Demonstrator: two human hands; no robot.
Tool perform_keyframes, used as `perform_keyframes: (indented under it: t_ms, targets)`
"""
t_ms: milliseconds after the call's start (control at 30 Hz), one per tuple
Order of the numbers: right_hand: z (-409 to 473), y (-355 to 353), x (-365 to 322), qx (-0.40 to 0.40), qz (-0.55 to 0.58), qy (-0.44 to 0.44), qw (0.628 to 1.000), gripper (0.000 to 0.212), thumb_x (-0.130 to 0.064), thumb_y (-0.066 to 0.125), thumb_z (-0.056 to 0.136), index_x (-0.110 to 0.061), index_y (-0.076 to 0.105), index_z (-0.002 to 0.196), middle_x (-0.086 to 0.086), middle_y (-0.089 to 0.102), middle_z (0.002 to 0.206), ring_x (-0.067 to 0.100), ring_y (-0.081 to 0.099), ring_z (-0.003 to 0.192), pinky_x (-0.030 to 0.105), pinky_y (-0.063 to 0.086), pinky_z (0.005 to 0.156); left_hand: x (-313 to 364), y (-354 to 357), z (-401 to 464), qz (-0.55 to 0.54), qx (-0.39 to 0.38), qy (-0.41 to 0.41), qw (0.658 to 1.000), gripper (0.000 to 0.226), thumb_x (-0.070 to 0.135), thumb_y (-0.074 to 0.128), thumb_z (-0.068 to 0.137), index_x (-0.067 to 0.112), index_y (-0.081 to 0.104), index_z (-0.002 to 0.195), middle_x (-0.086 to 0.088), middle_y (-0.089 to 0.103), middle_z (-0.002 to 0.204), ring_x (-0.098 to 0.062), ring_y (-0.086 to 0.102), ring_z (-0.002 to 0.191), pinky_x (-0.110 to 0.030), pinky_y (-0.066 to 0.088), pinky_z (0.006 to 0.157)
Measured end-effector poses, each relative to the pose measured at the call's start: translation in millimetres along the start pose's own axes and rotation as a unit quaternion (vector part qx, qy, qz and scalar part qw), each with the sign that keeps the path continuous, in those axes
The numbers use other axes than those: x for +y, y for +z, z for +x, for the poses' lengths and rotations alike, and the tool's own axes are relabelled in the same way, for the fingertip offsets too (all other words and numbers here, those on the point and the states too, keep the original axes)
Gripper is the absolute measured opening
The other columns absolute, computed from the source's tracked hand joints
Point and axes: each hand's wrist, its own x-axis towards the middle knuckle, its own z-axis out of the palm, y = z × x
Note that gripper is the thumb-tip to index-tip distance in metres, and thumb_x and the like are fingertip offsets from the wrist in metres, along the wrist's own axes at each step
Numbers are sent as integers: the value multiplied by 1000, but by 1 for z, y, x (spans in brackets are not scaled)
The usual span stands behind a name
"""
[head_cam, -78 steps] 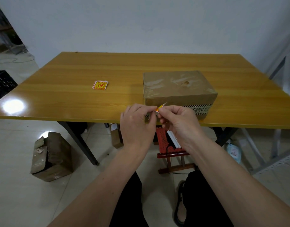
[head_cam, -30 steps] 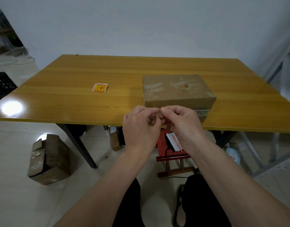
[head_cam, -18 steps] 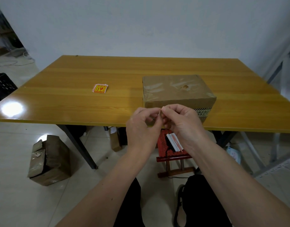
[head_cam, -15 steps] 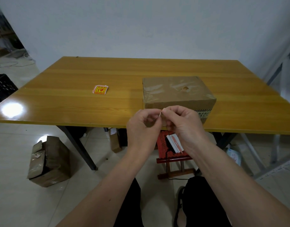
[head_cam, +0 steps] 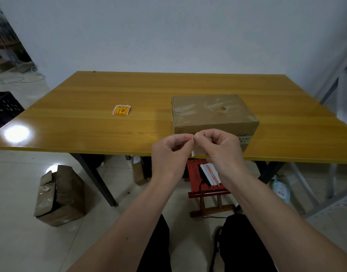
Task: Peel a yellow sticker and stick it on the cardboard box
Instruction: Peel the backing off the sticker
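Peeling under way, just in front of the cardboard box (head_cam: 214,112)

Both hands are pinched together at the box's near face, left hand (head_cam: 171,152) and right hand (head_cam: 220,150) meeting fingertip to fingertip on a small sticker (head_cam: 194,149); half a second ago only an edge showed, now a pale flap hangs below the right fingers, so the backing seems to be separating and sticking comes next; left of the box lies a yellow-and-red sticker stack (head_cam: 121,110); the box's striped label (head_cam: 245,139) carries print too small to read.
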Motion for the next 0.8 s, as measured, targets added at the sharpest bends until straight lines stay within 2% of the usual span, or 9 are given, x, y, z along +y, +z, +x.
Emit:
perform_keyframes:
  t_ms: [133,300,367,433,500,567,633,733,800]
  targets:
    - [0,0,3,4,-23,-16,1000,12,-15,66,85,-12,69,74,26,64,79,12,56,64,7,43,52,-1,1,-1,3,8,-2,1000,9,14,72,80,23,75,82,7,74,78,2,67,71,-9,53,64]
    - [0,1,5,-7,-33,-18,999,11,-16,66,85,-17,69,74,16,63,77,7,53,60,10,42,56,-2,1,-1,3,16,9,1000,12,14,72,80,27,73,79,9,73,77,1,67,73,-10,53,65]
    - [1,1,6,-6,-33,-21,999,11,-15,66,85,-17,69,75,19,64,78,9,55,61,12,44,59,-2,1,-2,0,17,5,1000,10,15,72,80,25,73,80,8,74,78,-2,68,74,-10,52,64]
    - [1,1,7,-4,-31,-24,999,10,-14,66,85,-15,69,75,28,66,84,25,64,70,25,53,72,-2,1,-2,-1,16,9,1000,9,15,73,80,25,73,79,6,74,79,-4,69,75,-9,52,63]
    - [1,2,6,-4,-32,-25,999,9,-14,67,84,-13,69,75,32,65,89,35,67,81,35,56,82,-2,1,-3,6,15,19,1000,9,15,72,80,24,73,80,3,75,80,-9,70,78,-10,53,65]
    - [1,1,5,-4,-37,-17,999,9,-14,67,83,-13,69,74,28,62,79,22,62,66,23,53,68,-3,1,-3,19,17,35,999,10,16,73,79,26,72,79,3,75,81,-11,71,79,-13,54,67]
    - [0,1,4,3,-38,-7,999,11,-15,68,83,-15,68,71,14,57,69,5,49,53,10,42,53,-3,1,-3,33,26,49,998,12,18,74,79,29,71,77,7,73,78,-10,70,78,-13,54,66]
    - [-1,1,3,6,-21,10,1000,12,-15,70,81,-17,67,70,-2,53,62,2,45,50,11,38,47,-3,1,-4,50,42,55,996,7,19,73,79,27,72,79,12,70,75,-2,64,73,-7,49,63]
    - [-2,0,1,1,-15,14,1000,11,-16,69,82,-16,67,71,-3,53,59,5,46,50,14,39,47,-3,2,-4,75,49,67,994,7,19,72,80,25,72,82,13,68,75,2,61,69,-4,47,62]
